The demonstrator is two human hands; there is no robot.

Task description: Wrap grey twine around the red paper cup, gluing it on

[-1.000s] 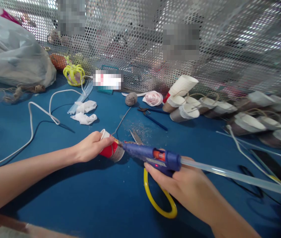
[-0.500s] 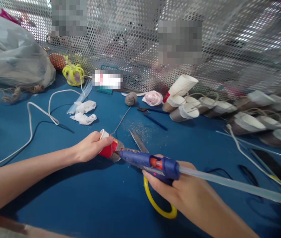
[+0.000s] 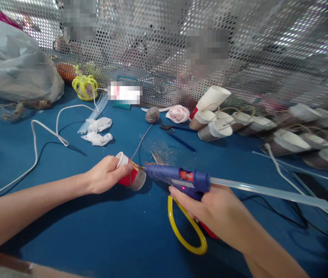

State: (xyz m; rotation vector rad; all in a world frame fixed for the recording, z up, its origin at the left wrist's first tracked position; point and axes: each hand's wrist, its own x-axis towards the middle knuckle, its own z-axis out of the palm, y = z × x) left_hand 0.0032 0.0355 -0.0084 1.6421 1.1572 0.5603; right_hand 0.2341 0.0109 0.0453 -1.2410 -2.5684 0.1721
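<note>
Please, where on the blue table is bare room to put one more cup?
The widest bare patch lies between the left forearm and the yellow scissor handle; a smaller one between that forearm and the white cable. Crowded: the right side, with cups.

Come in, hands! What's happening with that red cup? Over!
Left hand gripping red paper cup. Right hand holding blue glue gun, nozzle by cup. Scissors partly beneath gun.
</note>
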